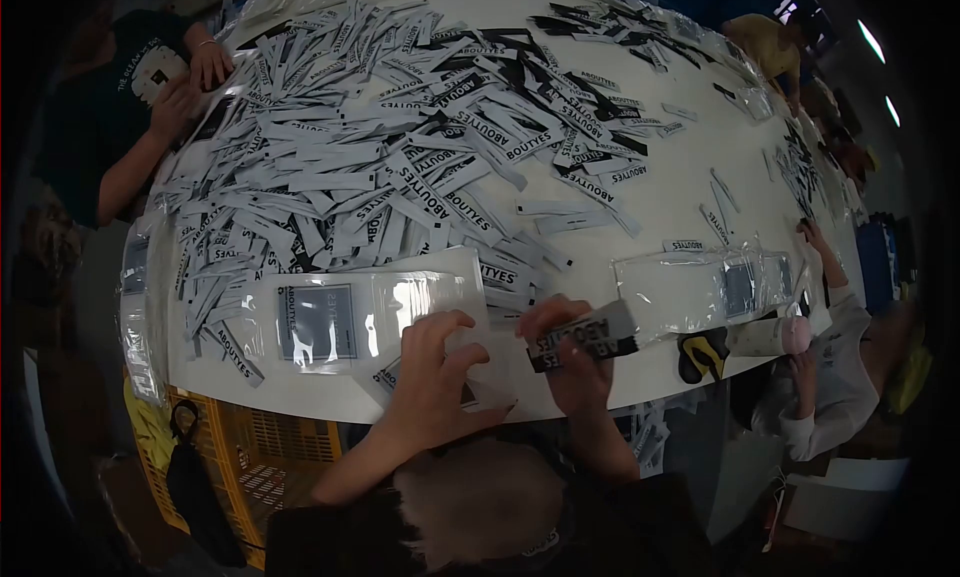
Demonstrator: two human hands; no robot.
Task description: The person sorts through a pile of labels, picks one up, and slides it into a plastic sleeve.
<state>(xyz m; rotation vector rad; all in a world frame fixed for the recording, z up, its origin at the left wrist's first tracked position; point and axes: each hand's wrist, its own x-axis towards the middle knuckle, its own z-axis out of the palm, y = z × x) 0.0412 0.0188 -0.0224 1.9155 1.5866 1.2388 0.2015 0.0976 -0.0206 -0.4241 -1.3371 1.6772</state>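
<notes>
Across a white table (pixel 700 107) lies a broad heap of ABOUTYES-printed strips (pixel 330 167). At the table's near edge the left hand (pixel 435 382), fingers spread and apparently empty, is over the right end of a clear plastic bag (pixel 375 327), while the right hand (pixel 580 377) grips a small black-and-white ABOUTYES bundle (pixel 608 329) to the bag's right. Pinching that bundle firmly, edges flush, should keep it from fanning out.

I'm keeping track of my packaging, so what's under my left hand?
Under your left hand, part of a clear plastic bag shows, plus part of a grey panel. Anything directly beneath the hand is covered and can't be seen.
</notes>
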